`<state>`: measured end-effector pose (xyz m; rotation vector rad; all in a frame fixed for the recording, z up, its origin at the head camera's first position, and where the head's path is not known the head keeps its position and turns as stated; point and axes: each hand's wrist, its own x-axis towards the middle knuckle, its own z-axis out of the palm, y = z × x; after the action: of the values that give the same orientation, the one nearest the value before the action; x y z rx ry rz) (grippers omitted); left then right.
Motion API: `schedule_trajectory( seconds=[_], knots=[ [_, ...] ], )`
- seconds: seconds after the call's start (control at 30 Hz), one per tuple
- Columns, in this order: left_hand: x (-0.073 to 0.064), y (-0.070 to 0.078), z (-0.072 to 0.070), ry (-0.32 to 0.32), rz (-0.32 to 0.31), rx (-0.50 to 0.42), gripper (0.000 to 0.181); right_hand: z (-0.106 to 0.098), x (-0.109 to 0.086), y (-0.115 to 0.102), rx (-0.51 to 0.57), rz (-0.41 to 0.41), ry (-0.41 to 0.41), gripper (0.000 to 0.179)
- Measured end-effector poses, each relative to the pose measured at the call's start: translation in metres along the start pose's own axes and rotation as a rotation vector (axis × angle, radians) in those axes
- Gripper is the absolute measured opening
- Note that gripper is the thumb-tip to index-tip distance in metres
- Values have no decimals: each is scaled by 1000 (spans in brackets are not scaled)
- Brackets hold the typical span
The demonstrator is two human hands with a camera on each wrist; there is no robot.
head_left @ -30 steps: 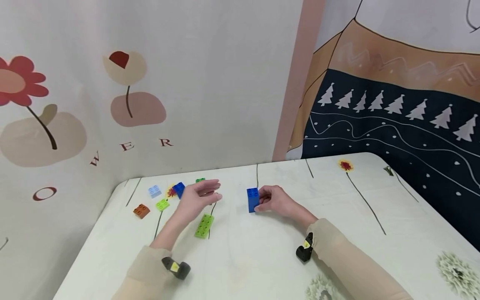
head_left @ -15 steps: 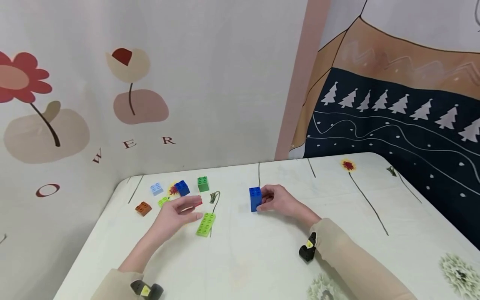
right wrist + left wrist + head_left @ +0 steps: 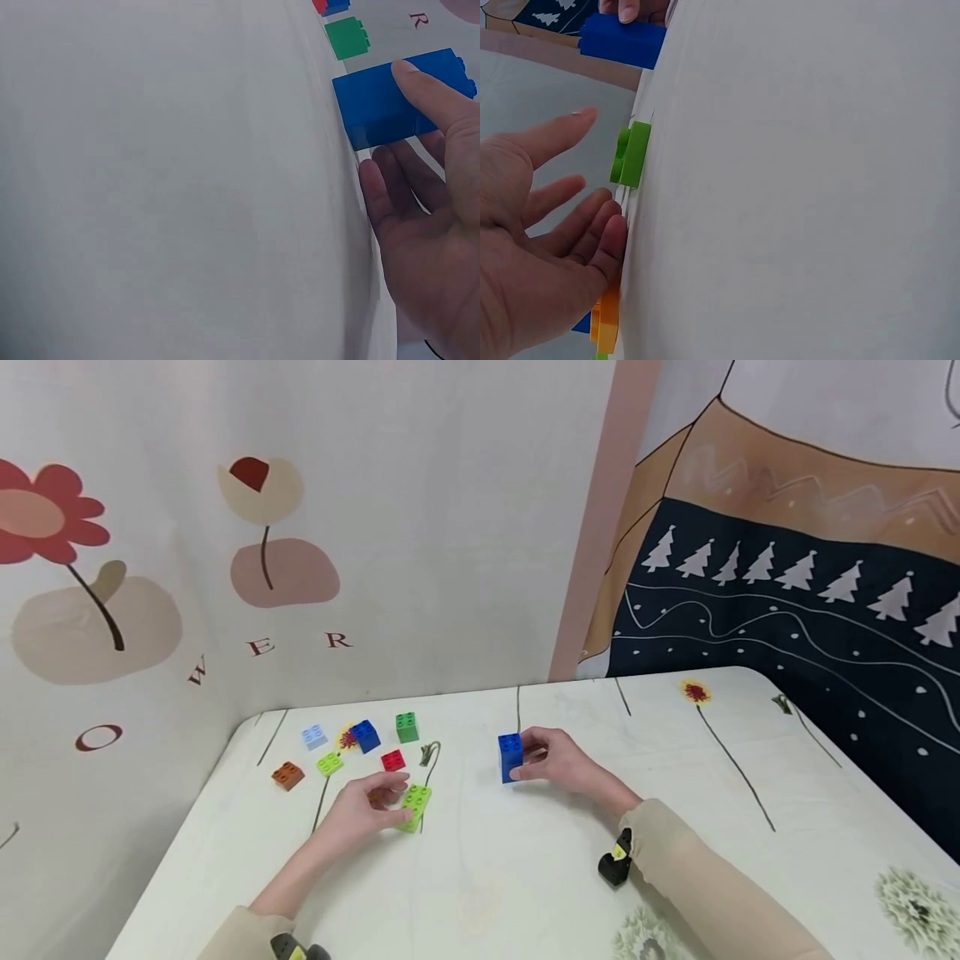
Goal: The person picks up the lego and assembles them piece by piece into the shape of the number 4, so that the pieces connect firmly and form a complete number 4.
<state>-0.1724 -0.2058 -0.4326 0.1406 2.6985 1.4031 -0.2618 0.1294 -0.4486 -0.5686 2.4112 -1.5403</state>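
Observation:
My right hand pinches a tall blue toy building brick that stands upright on the table, thumb on its near face in the right wrist view. Its lower fingers curve beneath, partly hidden. Close by, my left hand hovers at the long lime-green brick, thumb and fingers spread on either side of it in the head view. The left wrist view has a gap between those fingers and the green brick. An orange brick lies beneath the left hand, mostly covered from above.
Beyond my left hand lie a red brick, a green brick, a blue brick, a small lime brick, a light-blue brick and a brown brick. A printed cloth wall rises behind the table.
My left hand drew back from the far bricks toward me and left, uncovering the red and green ones, then moved right to the long lime-green brick. The right hand keeps its hold.

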Motion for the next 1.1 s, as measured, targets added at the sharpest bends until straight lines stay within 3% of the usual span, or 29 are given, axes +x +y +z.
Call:
schedule_trajectory(
  seconds=[0.5, 0.73, 0.93, 1.1],
  knots=[
    [8, -1, 8, -37, -19, 76, 61, 5, -5, -5, 113, 4, 53, 43],
    [9, -1, 10, -36, -4, 79, 58, 6, -5, -5, 94, 44, 84, 40],
    [8, 0, 12, -31, -30, 108, 60, 6, -4, -5, 93, 57, 90, 40],
    [7, 1, 13, -21, -20, 140, 51, 6, -3, -4, 91, 56, 99, 38]
  ],
)
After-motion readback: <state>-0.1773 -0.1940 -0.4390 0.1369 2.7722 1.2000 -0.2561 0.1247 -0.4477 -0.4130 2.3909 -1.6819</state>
